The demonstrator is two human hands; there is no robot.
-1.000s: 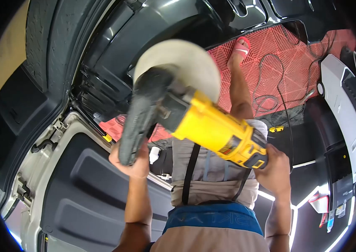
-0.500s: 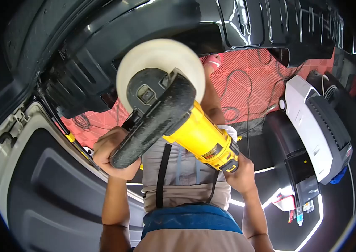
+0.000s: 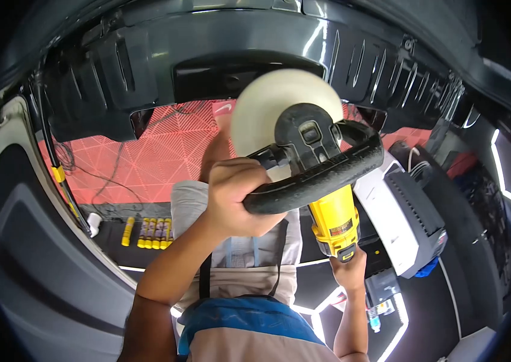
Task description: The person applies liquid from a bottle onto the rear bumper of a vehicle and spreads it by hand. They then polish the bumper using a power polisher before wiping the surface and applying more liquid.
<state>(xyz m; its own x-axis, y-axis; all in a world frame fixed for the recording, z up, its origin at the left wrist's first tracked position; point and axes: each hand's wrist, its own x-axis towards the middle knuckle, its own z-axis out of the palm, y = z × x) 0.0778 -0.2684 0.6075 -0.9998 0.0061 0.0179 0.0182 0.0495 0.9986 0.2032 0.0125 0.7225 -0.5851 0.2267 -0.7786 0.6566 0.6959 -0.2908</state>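
While the left grip (image 3: 240, 196) is wrapped round the left end of the polisher's black handle (image 3: 321, 181), the right grip (image 3: 350, 270) is clamped on the tail of the polisher (image 3: 334, 217), whose yellow body rises from that grip, right of the frame's centre. Its pale pad (image 3: 261, 114) sits above both grips, near the top centre, overlapping the dark bumper (image 3: 141, 60) in view, though whether they touch I cannot tell. Below the bumper spreads the red floor (image 3: 138, 160), with yellow tubes (image 3: 156, 232) beyond its edge, left of centre.
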